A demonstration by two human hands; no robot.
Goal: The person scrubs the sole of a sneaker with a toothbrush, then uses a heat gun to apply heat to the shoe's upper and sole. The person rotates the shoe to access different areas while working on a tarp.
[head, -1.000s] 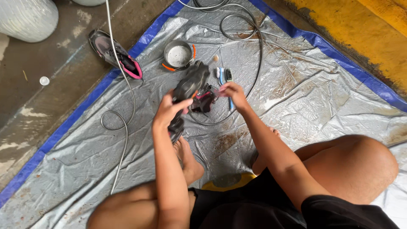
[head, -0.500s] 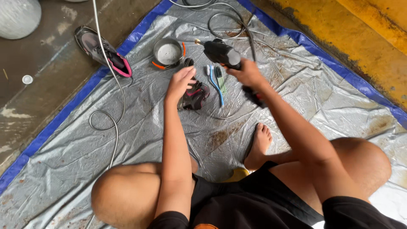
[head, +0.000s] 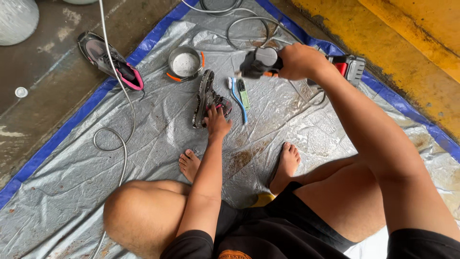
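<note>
We note a silver tarpaulin [head: 158,158] with a blue border spread over wet concrete floor [head: 33,120], a yellow painted curb [head: 407,43] at far right. A thin hose [head: 125,110] loops across the tarpaulin's left part. One dark shoe with pink trim [head: 108,60] lies off the sheet at far left; its muddy mate [head: 207,97] lies on its side near centre, our left hand [head: 218,122] closed on its heel end. Our right hand [head: 299,61] is wrapped around a black cordless spray gun [head: 261,62], raised above the sheet. A small metal bowl [head: 185,62] and two brushes [head: 239,96] lie just beside the shoe. In our judgement, spray could flick mud over bare feet, and the slick sheet invites slipping
</note>
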